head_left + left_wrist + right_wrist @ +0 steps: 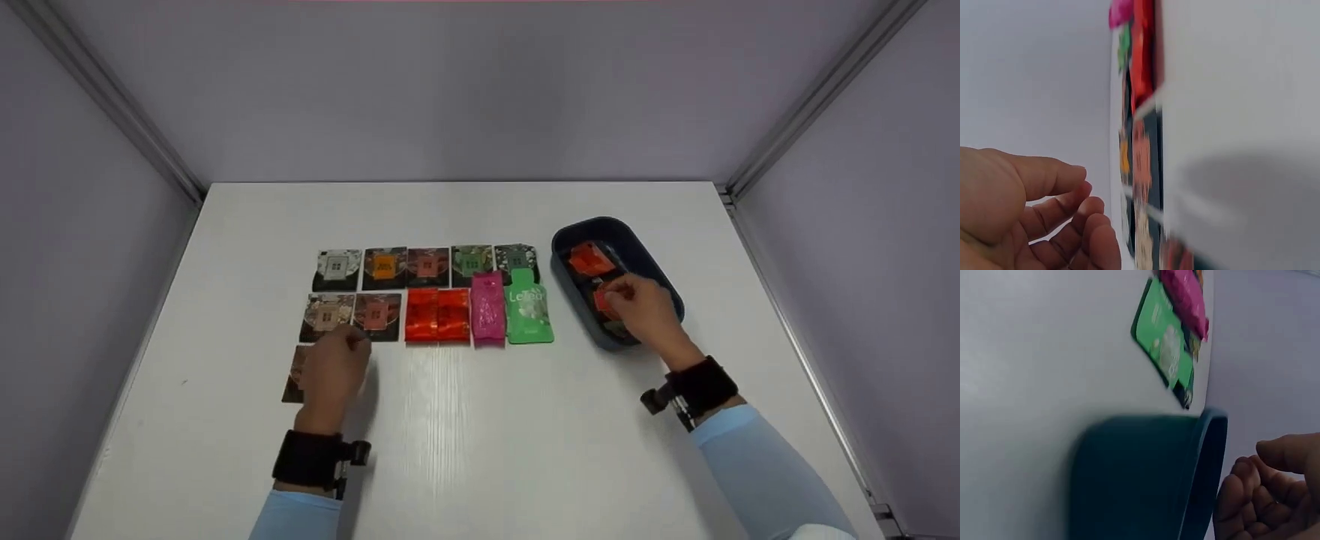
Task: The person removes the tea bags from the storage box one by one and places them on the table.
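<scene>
My left hand [337, 364] hovers over the lower left of the laid-out sachets, fingers loosely curled. In the left wrist view its thumb meets the index fingertip with nothing between them. Nearest to it are a beige-labelled sachet [322, 311], a red-labelled sachet [377, 313] and a partly hidden brown sachet [294, 386]. On the right, my right hand [643, 306] is over a dark blue bin [561, 281], fingers bent and empty in the right wrist view. Inside the bin lie an orange-red packet [590, 259] and another red packet [601, 301], partly covered by the fingers.
Several dark square sachets [427, 266] form the back row. Before them lie shiny red packets [437, 315], a pink packet [488, 311] and a green pouch [529, 311]. Grey walls [480, 90] enclose the white table [480, 450] on the back and sides.
</scene>
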A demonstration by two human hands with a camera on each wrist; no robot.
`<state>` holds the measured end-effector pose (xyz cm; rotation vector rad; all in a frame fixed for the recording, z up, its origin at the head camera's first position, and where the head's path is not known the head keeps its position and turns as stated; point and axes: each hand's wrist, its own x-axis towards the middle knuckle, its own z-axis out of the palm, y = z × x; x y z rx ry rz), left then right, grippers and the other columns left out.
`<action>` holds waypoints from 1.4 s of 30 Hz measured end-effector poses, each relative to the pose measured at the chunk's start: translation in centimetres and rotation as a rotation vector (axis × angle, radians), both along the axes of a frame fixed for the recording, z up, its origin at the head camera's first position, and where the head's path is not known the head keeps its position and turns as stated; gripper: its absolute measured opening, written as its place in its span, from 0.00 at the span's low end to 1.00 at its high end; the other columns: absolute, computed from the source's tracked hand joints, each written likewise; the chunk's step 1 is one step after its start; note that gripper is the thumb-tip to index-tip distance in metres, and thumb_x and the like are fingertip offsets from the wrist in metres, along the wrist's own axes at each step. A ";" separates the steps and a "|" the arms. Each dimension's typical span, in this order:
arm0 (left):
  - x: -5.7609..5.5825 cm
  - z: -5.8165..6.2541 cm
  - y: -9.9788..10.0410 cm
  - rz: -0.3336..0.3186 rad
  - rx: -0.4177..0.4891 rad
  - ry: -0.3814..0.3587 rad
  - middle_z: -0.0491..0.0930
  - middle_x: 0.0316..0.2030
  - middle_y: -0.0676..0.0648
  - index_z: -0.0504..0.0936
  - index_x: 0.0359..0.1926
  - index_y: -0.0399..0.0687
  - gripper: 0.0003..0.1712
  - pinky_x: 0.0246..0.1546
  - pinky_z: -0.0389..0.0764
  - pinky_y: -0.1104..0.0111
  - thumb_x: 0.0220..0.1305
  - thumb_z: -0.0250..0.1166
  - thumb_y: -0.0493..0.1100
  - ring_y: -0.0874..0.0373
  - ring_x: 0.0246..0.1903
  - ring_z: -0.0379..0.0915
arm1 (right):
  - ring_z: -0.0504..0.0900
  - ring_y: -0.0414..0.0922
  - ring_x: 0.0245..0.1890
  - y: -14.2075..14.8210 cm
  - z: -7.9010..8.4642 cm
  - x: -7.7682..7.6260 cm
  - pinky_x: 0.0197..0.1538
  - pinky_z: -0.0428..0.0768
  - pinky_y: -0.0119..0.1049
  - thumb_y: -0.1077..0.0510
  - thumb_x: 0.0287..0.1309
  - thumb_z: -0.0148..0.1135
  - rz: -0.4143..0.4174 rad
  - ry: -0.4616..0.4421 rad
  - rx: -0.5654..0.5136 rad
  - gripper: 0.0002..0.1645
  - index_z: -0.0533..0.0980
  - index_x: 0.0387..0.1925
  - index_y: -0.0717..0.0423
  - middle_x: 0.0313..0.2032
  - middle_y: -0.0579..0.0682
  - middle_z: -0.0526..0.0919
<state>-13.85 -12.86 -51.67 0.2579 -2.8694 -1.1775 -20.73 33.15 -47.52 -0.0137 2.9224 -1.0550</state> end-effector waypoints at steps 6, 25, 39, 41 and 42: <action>-0.5 -0.8 5.8 -0.142 0.044 0.052 0.84 0.37 0.44 0.85 0.42 0.42 0.05 0.40 0.77 0.56 0.70 0.63 0.38 0.50 0.35 0.78 | 0.80 0.51 0.36 1.5 -0.5 -3.2 0.37 0.78 0.43 0.52 0.72 0.57 0.003 -0.153 0.209 0.24 0.75 0.55 0.70 0.44 0.64 0.83; 0.3 -3.4 13.1 -0.326 -0.079 0.107 0.86 0.36 0.45 0.87 0.38 0.44 0.04 0.45 0.78 0.55 0.61 0.69 0.38 0.46 0.40 0.79 | 0.82 0.68 0.46 1.6 -3.0 -4.1 0.46 0.82 0.60 0.50 0.63 0.63 -0.086 -0.218 0.398 0.51 0.51 0.71 0.81 0.50 0.78 0.78; 0.0 -2.2 11.7 -0.310 0.034 0.105 0.87 0.39 0.44 0.87 0.42 0.42 0.06 0.48 0.81 0.54 0.65 0.68 0.37 0.47 0.43 0.81 | 0.82 0.55 0.43 -0.1 1.5 -1.3 0.42 0.79 0.48 0.54 0.69 0.63 -0.130 0.135 -0.015 0.20 0.77 0.56 0.62 0.47 0.62 0.85; -0.2 -1.5 11.8 -0.308 0.063 0.087 0.86 0.40 0.45 0.87 0.43 0.43 0.07 0.48 0.81 0.55 0.66 0.68 0.38 0.48 0.44 0.81 | 0.81 0.52 0.39 -1.3 2.1 -0.4 0.38 0.78 0.43 0.54 0.69 0.64 -0.107 0.150 -0.068 0.18 0.79 0.54 0.59 0.45 0.59 0.85; -0.3 -1.2 11.9 -0.305 0.075 0.077 0.86 0.41 0.45 0.87 0.44 0.43 0.07 0.48 0.81 0.55 0.66 0.68 0.39 0.49 0.44 0.81 | 0.82 0.51 0.39 -2.0 2.3 0.1 0.38 0.78 0.42 0.54 0.68 0.65 -0.095 0.152 -0.093 0.18 0.80 0.54 0.58 0.45 0.58 0.85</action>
